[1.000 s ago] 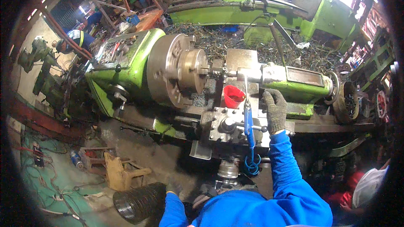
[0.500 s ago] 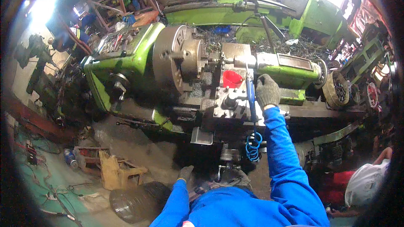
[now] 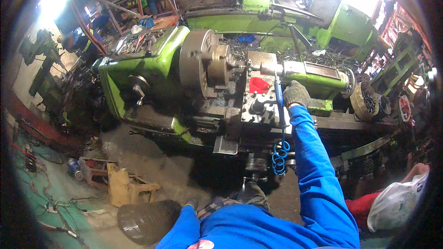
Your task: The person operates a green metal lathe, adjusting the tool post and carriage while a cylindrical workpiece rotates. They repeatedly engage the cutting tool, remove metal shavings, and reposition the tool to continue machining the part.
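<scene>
Right hand (image 3: 296, 94), in a grey knit glove, blue sleeve, is stretched out over the green lathe (image 3: 152, 62), fingers curled shut around the upper part of a thin blue rod-like tool (image 3: 278, 96) that stands roughly upright over the carriage; exactly what kind of tool it is can't be told. A blue coiled hose (image 3: 279, 153) hangs from its lower end, down in front of the carriage apron. Just left of the tool sits a small red cup (image 3: 258, 85) on the dark tool post block (image 3: 258, 106). Further left, the big grey chuck (image 3: 205, 62) faces the carriage, with a short workpiece stub sticking out toward the tool post. The tailstock (image 3: 318, 76) lies just beyond the gloved hand, touching or nearly so, hard to say. Metal swarf (image 3: 323, 57) is piled in the tray behind. Left hand (image 3: 193, 203) is low at the bottom edge, near a dark round drum (image 3: 147, 221) on the floor, mostly hidden by the sleeve, so its grip can't be told. A yellowish stool (image 3: 124, 186) stands on the floor well left.
</scene>
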The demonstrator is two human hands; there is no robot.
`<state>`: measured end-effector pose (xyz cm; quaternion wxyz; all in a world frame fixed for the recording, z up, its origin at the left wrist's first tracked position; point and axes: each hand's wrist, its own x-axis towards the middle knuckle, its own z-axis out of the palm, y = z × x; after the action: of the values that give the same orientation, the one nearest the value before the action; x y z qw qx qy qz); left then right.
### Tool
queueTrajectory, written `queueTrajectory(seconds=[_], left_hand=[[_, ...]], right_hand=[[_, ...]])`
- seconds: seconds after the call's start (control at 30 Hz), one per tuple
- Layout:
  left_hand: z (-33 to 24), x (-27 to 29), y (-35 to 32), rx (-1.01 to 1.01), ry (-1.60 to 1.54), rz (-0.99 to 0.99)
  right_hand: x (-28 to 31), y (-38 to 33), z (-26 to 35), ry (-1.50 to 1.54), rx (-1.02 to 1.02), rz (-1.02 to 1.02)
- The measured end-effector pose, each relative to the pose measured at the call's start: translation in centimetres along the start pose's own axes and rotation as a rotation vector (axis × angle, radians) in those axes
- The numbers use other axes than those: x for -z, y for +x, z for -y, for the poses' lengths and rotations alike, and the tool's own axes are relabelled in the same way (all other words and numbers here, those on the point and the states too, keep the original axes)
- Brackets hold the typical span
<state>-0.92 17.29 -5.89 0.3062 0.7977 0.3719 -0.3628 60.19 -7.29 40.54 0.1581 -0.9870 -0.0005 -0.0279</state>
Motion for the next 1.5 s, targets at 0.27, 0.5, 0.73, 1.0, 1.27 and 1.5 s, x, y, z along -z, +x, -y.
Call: queueTrajectory(seconds=[0.27, 0.5, 0.73, 1.0, 1.27, 1.5], left_hand=[[-4.1, 1.4, 1.8, -0.105, -0.033, -0.045], [-6.6, 2.7, 3.2, -0.169, -0.044, -0.043], [-3.2, 1.8, 2.9, -0.056, 0.049, 0.034], [-7.8, 4.4, 6.1, -0.138, 0.062, -0.034], [-15.1, 7.7, 5.9, -0.209, 0.097, -0.085], [-18.6, 10.8, 3.8, -0.356, 0.332, 0.012]], right_hand=[[0.7, -0.5, 1.4, -0.025, -0.032, 0.032], [1.2, -0.6, 0.9, -0.062, -0.057, 0.042], [1.1, -0.2, 1.0, -0.051, -0.046, 0.061], [0.2, 0.9, 0.5, -0.015, 0.042, 0.113], [-0.3, 0.7, -0.8, 0.027, 0.085, 0.112], [-0.4, 0.8, -0.7, 0.024, 0.022, 0.131]])
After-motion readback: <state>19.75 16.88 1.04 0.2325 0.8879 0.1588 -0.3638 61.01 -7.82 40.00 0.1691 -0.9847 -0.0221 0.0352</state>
